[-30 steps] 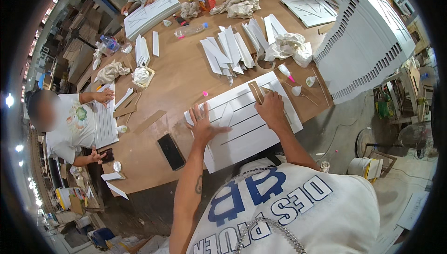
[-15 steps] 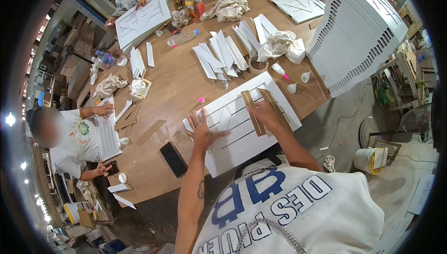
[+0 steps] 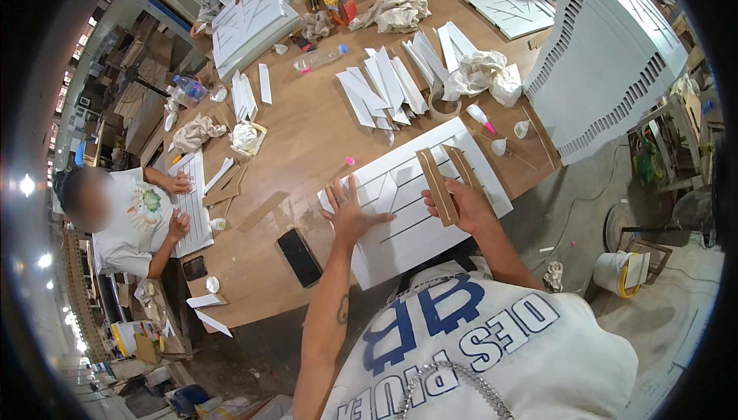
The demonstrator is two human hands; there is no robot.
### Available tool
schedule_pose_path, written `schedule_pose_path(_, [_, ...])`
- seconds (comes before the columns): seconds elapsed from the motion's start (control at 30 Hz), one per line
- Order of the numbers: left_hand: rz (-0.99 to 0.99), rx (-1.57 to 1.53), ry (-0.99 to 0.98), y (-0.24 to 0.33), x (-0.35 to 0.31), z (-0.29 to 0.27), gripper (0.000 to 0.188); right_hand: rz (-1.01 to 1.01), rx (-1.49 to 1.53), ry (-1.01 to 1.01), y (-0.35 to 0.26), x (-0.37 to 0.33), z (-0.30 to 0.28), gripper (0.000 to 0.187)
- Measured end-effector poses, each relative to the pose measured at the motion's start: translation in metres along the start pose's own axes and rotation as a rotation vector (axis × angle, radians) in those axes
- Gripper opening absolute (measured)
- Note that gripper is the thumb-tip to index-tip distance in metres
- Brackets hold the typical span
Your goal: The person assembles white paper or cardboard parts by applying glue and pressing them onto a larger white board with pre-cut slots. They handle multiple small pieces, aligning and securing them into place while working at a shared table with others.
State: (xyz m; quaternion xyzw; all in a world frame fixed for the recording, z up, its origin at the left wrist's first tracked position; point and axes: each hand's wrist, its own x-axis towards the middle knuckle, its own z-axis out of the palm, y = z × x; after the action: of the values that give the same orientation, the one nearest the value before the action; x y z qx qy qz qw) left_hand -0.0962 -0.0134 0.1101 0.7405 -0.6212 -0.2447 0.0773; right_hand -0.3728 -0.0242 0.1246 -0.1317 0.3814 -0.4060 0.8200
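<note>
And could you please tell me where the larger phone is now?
In the head view, the larger phone lies left of centre on the table, just left of the white panel and below-left of the left hand.

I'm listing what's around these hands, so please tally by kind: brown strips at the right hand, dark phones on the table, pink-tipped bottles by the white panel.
Brown strips at the right hand: 2
Dark phones on the table: 2
Pink-tipped bottles by the white panel: 1
Total: 5
</note>
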Motion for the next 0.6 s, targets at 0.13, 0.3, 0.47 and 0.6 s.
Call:
schedule_pose_path(0.13, [0.063, -0.023, 0.061, -0.010, 0.003, 0.009, 0.149, -0.052, 0.111, -0.129, -0.018, -0.018, 0.017, 0.039])
schedule_pose_path(0.3, [0.010, 0.011, 0.005, -0.007, 0.004, 0.007, 0.151, -0.140, -0.103, -0.084, -0.016, -0.033, 0.024, 0.052])
schedule_pose_path(0.47, [0.010, 0.046, -0.021, 0.000, 0.004, 0.002, 0.151, -0.431, -1.119, 0.217, 0.031, -0.014, 0.018, 0.063])
schedule_pose_path(0.6, [-0.004, 0.083, -0.022, 0.004, 0.003, 0.001, 0.152, -0.698, -1.603, 0.398, 0.057, -0.010, 0.030, 0.048])
